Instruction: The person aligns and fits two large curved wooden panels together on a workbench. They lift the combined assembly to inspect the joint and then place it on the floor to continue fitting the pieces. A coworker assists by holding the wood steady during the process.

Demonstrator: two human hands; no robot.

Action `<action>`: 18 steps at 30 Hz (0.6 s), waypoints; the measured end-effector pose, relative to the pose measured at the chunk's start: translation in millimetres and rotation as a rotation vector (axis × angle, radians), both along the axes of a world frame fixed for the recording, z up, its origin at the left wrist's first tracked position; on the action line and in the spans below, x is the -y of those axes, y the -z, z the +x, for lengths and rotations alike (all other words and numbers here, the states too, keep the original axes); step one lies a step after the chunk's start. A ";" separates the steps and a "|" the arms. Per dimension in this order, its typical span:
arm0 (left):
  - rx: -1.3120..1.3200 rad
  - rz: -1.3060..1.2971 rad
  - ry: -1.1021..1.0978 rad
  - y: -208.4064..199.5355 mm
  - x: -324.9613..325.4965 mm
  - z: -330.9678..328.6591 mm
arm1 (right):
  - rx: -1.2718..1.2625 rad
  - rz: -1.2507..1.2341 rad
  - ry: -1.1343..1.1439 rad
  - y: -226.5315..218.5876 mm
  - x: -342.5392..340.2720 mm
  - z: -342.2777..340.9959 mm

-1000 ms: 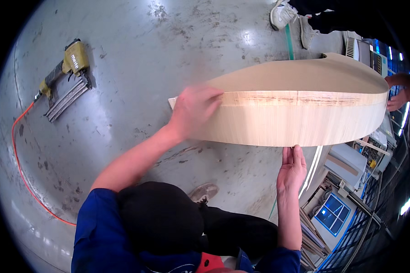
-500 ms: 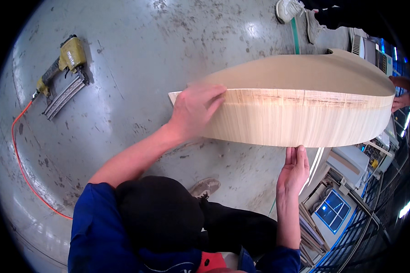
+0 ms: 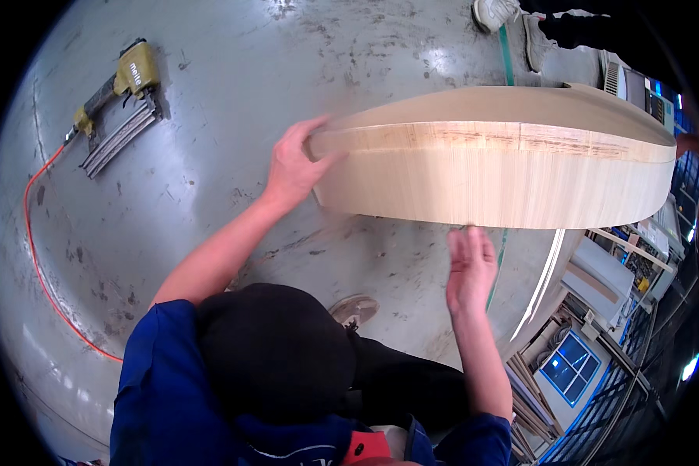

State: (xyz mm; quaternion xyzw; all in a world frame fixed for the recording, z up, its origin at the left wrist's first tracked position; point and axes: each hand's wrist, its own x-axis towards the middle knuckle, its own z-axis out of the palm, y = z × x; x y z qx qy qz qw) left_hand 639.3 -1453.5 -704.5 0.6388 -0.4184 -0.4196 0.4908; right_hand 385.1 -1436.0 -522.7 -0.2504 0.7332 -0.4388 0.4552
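A large curved piece of wooden furniture frame [image 3: 474,182] spans the middle and right, with a pale striped wood-grain side and a flat tan top face. My left hand [image 3: 297,165] clasps its left end, thumb on the striped side and fingers over the corner, slightly blurred. Below the lower edge, my right hand [image 3: 471,268] is raised with its fingers stretched up. Its fingertips are at that edge; whether they touch it I cannot tell. At the far right end, another person's hand [image 3: 687,145] is partly visible by the frame, mostly in shadow.
A yellow and black nail gun [image 3: 136,70] lies on the grey floor [image 3: 233,78] at the left, with an orange air hose [image 3: 31,225]. A co-worker's white shoes [image 3: 493,14] are at the top right. Stacked boards [image 3: 532,400] and a blue-framed window [image 3: 572,369] appear lower right.
The wooden frame's left end has shifted, and its striped side now sits higher in view. My left hand has moved left to the end; my right hand has moved left along the lower edge.
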 end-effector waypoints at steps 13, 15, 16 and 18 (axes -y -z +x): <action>0.001 0.220 -0.038 27.7 -35.7 3.4 | 0.098 -0.002 -0.227 89.1 -30.4 17.1; -0.138 0.289 -0.040 26.3 -37.9 -2.7 | 0.095 -0.014 -0.217 90.6 -34.2 16.1; -0.214 0.327 -0.035 27.9 -38.4 -7.3 | 0.092 -0.025 -0.202 92.1 -36.0 16.9; -0.372 0.405 -0.042 35.0 -36.6 -11.8 | 0.073 -0.044 -0.175 95.3 -38.5 21.0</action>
